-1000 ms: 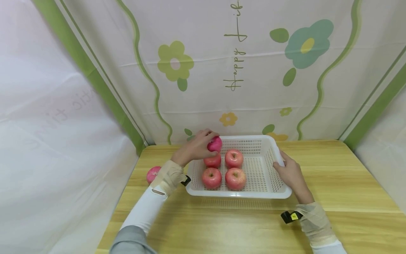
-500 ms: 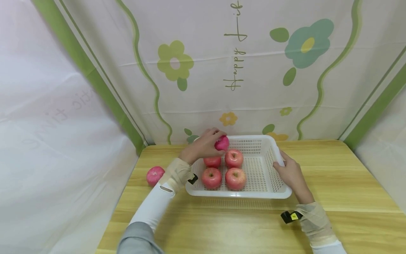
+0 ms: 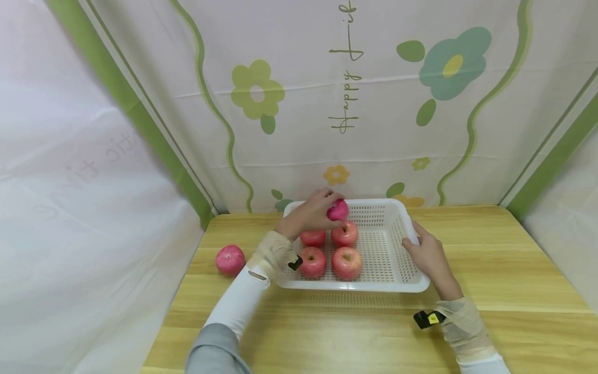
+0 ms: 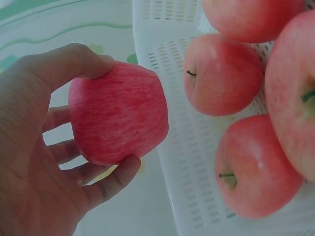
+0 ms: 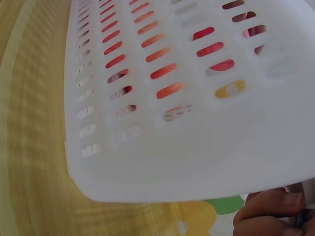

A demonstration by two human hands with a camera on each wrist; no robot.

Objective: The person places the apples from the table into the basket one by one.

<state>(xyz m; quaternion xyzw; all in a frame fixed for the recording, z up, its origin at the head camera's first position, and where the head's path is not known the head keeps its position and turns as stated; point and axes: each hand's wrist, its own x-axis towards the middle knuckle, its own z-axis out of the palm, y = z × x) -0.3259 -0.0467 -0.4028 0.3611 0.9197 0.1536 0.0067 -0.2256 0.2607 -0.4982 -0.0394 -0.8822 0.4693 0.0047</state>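
A white slotted plastic basket (image 3: 390,257) stands on the wooden table and holds several red apples (image 3: 347,262). My left hand (image 3: 314,212) grips one more red apple (image 3: 338,210) above the basket's far left part; in the left wrist view its thumb and fingers wrap that apple (image 4: 117,118) beside the basket wall (image 4: 162,54). My right hand (image 3: 427,253) grips the basket's right rim. The right wrist view shows the basket's slotted side (image 5: 162,88) close up, with my fingers (image 5: 268,211) at its edge.
Another red apple (image 3: 230,259) lies on the table (image 3: 490,270) left of the basket. A flower-printed cloth backdrop (image 3: 355,104) rises right behind the table, with white cloth at both sides.
My left hand has carried its apple rightward over the basket's back, from the left rear corner toward the middle. The right hand and basket have stayed in place.
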